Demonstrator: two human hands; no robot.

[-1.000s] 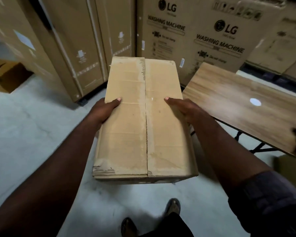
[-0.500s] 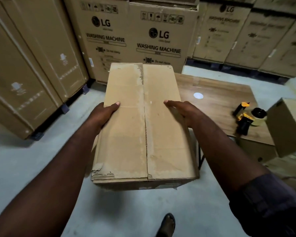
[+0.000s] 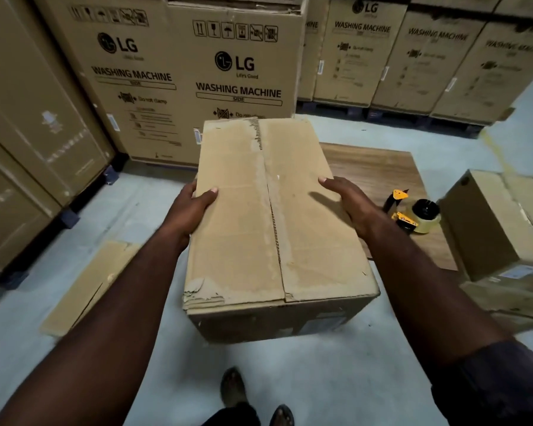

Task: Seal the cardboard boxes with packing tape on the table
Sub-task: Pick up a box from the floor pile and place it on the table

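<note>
Head view: a person holds a cardboard box between both hands, the left hand clamped on its left edge and the right hand on its right edge, thumbs on top. The box hangs clear of the floor and hides the left part of the wooden surface, where a tape dispenser lies just right of the right hand.
</note>
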